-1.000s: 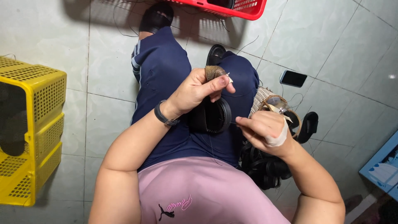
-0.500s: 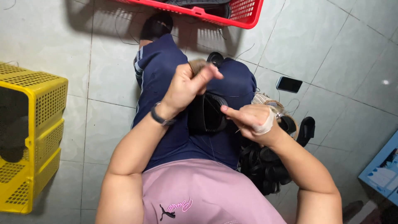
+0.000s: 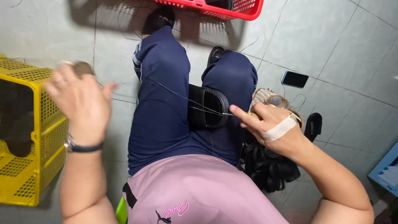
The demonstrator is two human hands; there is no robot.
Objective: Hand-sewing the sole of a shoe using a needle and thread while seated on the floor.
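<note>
view from above of a seated person's lap over a pale tiled floor (image 3: 340,45). the largest thing is the person's own body: a pink shirt (image 3: 195,195) and dark blue trousers (image 3: 166,103), legs stretched toward a red plastic basket (image 3: 232,8) at the top edge. a yellow perforated crate (image 3: 25,137) stands on the floor at the left. a heap of black sandals (image 3: 269,166) lies on the floor by the right thigh, with a woven piece (image 3: 265,97) just above it and a dark phone (image 3: 294,79) lying further off on the tiles.

on the right thigh rests a black sandal (image 3: 207,108), the piece being stitched. a thin dark thread (image 3: 178,96) runs from it up and to the left across the trousers, drawn taut.

the left hand (image 3: 81,103) is raised well out to the left, over the crate, blurred; its fingers are curled around something brownish, which i cannot identify, and the thread seems to lead toward it. the right hand (image 3: 269,126), with a strip of white tape across its back, sits just beside the sandal; its forefinger and thumb are pinched on the thread at the sandal's edge.

judging from this, a stitch is being pulled tight; how much of the sandal's seam is sewn cannot be seen, and the heap beside suggests more pieces wait.
</note>
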